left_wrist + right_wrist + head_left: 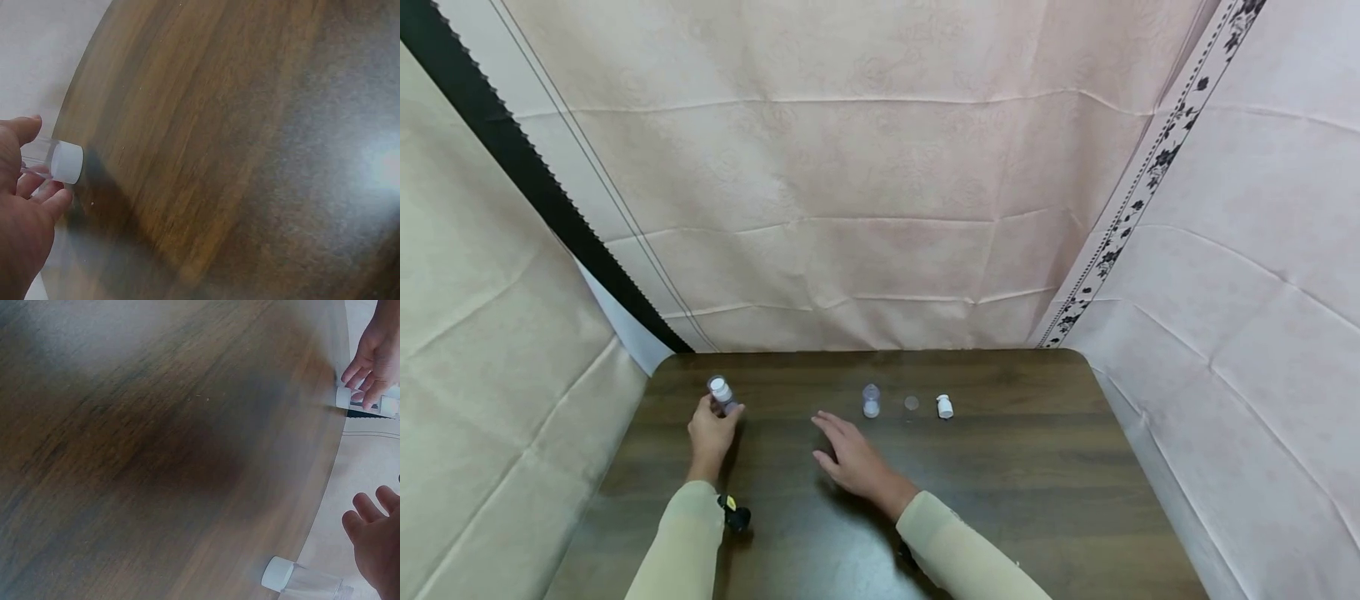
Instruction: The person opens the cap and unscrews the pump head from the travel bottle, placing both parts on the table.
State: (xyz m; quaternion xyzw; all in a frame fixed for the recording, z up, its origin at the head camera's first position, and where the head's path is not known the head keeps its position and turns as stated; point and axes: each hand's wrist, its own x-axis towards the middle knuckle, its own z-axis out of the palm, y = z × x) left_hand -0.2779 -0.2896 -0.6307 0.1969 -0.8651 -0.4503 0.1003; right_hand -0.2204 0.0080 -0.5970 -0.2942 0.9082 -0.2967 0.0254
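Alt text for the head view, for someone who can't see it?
A person's left hand holds a clear bottle with a white part at the left of a wooden table; the right hand, open and empty, is near the middle. Beyond it, left to right, are a second bottle, a small round disc and a small white item; pale cloth hangs behind.

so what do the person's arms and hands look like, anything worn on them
The left sleeve and right sleeve are long, plain and pale yellowish-green. The left hand and right hand are bare, without gloves. A small black device with a yellow mark sits at the left cuff; something dark shows under the right one, mostly hidden.
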